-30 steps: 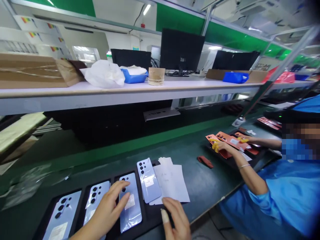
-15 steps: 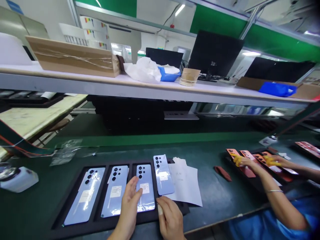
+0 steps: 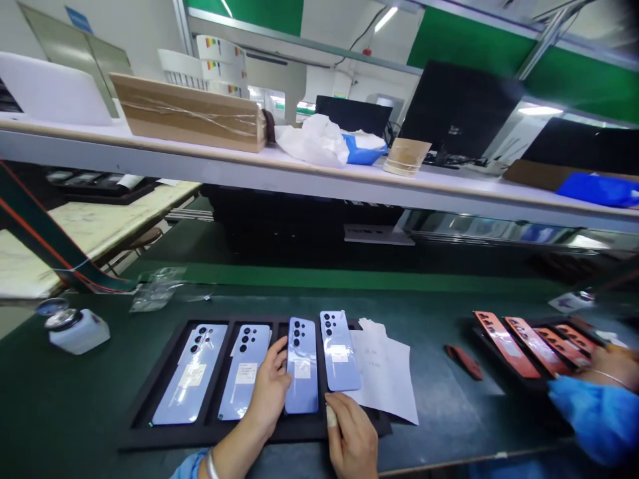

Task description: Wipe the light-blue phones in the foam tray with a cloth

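Observation:
A black tray point(image 3: 200, 436) holds several light-blue smartphones lying back up, with camera lenses and white labels showing. My left hand point(image 3: 269, 392) grips the left edge of the third phone point(image 3: 302, 352), thumb at its side, fingers partly hidden. That phone looks slightly tilted. To its left lie the second phone point(image 3: 248, 392) and the first phone point(image 3: 187, 399). My right hand point(image 3: 353, 436) is closed in a pinch by the lower left corner of the fourth phone point(image 3: 342, 372). Something white is at its thumb; what the fingertips hold is hidden. White paper sheets point(image 3: 392, 379) lie beside the fourth phone.
A white dispenser bottle point(image 3: 77, 331) and a clear plastic bag point(image 3: 158, 289) are at left. On the right, a brown-red strip point(image 3: 464, 362) lies before another tray with red phones point(image 3: 506, 346), where a co-worker's hand point(image 3: 614, 366) works. A shelf point(image 3: 239, 166) spans above the bench.
The view has swung left. The third phone has risen and tilted with my left hand on its edge, and its glare has gone. The co-worker's hands have moved right across the red phones.

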Motion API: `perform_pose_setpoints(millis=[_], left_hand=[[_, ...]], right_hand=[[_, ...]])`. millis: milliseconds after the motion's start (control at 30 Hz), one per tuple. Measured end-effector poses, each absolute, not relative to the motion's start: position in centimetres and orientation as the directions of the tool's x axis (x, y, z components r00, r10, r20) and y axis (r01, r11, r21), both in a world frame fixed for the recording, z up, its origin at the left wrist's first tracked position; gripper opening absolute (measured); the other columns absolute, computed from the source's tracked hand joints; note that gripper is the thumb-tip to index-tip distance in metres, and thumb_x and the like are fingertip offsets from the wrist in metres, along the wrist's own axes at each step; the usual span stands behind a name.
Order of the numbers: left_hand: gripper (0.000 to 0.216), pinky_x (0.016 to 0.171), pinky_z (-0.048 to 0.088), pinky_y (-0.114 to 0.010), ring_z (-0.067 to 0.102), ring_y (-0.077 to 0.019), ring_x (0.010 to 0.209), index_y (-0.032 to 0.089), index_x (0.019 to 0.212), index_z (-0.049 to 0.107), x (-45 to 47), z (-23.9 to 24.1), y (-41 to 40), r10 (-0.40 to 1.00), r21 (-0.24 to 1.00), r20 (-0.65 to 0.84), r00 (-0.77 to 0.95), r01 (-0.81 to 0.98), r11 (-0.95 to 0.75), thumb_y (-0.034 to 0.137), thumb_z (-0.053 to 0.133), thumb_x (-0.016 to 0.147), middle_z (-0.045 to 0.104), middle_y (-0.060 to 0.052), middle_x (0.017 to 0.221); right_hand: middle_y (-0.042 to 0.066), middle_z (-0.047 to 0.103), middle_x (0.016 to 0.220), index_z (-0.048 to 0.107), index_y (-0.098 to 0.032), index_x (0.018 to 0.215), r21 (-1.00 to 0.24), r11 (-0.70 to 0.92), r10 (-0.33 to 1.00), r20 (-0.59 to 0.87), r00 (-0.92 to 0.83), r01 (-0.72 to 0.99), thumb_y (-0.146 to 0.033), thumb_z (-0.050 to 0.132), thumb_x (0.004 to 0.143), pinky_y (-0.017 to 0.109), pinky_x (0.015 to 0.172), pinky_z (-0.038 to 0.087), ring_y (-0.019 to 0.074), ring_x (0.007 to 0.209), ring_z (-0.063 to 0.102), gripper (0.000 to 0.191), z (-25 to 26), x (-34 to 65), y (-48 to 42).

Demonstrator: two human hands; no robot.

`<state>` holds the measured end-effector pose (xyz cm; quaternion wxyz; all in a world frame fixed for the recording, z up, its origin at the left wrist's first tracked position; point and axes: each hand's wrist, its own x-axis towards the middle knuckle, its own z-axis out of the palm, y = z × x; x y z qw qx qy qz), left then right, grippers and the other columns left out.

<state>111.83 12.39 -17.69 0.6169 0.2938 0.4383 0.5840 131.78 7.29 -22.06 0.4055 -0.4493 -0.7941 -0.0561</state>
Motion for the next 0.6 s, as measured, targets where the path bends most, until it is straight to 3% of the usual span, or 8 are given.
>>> perform_pose_setpoints(millis=[100, 167, 267, 333, 400, 500, 600], left_hand=[[0.075, 0.085, 0.056, -0.041, 0.068, -0.0295, 0.103, 0.020, 0.141, 0.041, 111.7, -18.2, 13.2, 0.987, 0.922, -0.100, -0.127, -0.384, 0.044, 0.028, 0.067, 0.071, 0.059, -0.017, 0.134], [0.070, 0.096, 0.052, -0.047, 0.064, -0.0320, 0.114, 0.019, 0.139, 0.046, 111.7, -18.3, 13.9, 0.990, 0.951, -0.056, -0.129, -0.307, 0.014, 0.026, 0.065, 0.073, 0.058, -0.018, 0.135], [0.063, 0.118, 0.030, -0.047, 0.043, -0.0309, 0.138, 0.021, 0.133, 0.058, 111.1, -17.5, 14.5, 0.992, 0.975, -0.009, -0.127, -0.220, -0.020, 0.020, 0.067, 0.070, 0.052, -0.012, 0.145], [0.060, 0.123, 0.015, -0.042, 0.029, -0.0272, 0.147, 0.025, 0.132, 0.060, 109.8, -16.7, 14.3, 0.981, 0.990, 0.080, -0.176, -0.104, -0.099, 0.020, 0.068, 0.074, 0.044, -0.007, 0.153], [0.058, 0.124, 0.011, -0.041, 0.026, -0.0259, 0.148, 0.026, 0.134, 0.059, 107.9, -16.3, 13.7, 0.951, 0.988, 0.151, -0.271, 0.035, -0.147, 0.023, 0.068, 0.077, 0.041, -0.005, 0.155], [0.059, 0.123, 0.015, -0.046, 0.031, -0.0294, 0.145, 0.026, 0.131, 0.060, 105.1, -17.2, 12.5, 0.902, 0.992, 0.104, -0.420, 0.109, -0.064, 0.028, 0.074, 0.074, 0.046, -0.007, 0.151], [0.061, 0.122, 0.017, -0.049, 0.036, -0.0317, 0.143, 0.025, 0.127, 0.061, 103.6, -18.5, 11.6, 0.897, 1.000, -0.020, -0.441, -0.020, 0.012, 0.031, 0.079, 0.069, 0.050, -0.009, 0.148]], right_hand=[[0.010, 0.072, 0.104, 0.065, -0.019, 0.118, -0.288, 0.591, 0.666, 0.702, -0.254, 0.754, -0.011, 0.048, 0.087, 0.033, 0.079, 0.059, 0.0227, 0.093, 0.071, 0.036, -21.8, 131.6, 7.3], [0.010, 0.072, 0.103, 0.065, -0.018, 0.117, -0.291, 0.590, 0.663, 0.706, -0.247, 0.753, -0.010, 0.046, 0.087, 0.033, 0.078, 0.059, 0.0221, 0.091, 0.071, 0.036, -21.6, 131.5, 7.3], [0.010, 0.072, 0.102, 0.064, -0.018, 0.117, -0.295, 0.591, 0.670, 0.698, -0.253, 0.751, -0.010, 0.046, 0.087, 0.033, 0.078, 0.059, 0.0219, 0.091, 0.071, 0.036, -21.4, 131.5, 7.3], [0.010, 0.072, 0.103, 0.063, -0.018, 0.118, -0.292, 0.599, 0.671, 0.690, -0.269, 0.746, -0.010, 0.047, 0.086, 0.033, 0.078, 0.059, 0.0220, 0.091, 0.071, 0.037, -21.3, 131.7, 7.3], [0.010, 0.072, 0.102, 0.063, -0.017, 0.118, -0.281, 0.611, 0.660, 0.697, -0.281, 0.740, -0.010, 0.047, 0.086, 0.033, 0.078, 0.059, 0.0220, 0.091, 0.071, 0.037, -21.3, 131.8, 7.3], [0.011, 0.072, 0.101, 0.063, -0.017, 0.118, -0.274, 0.628, 0.643, 0.710, -0.287, 0.729, -0.009, 0.046, 0.085, 0.033, 0.077, 0.059, 0.0220, 0.089, 0.071, 0.038, -21.4, 132.0, 7.4], [0.011, 0.071, 0.102, 0.062, -0.017, 0.119, -0.291, 0.622, 0.662, 0.692, -0.289, 0.727, -0.010, 0.048, 0.086, 0.033, 0.077, 0.059, 0.0226, 0.091, 0.070, 0.037, -21.6, 132.1, 7.4]])
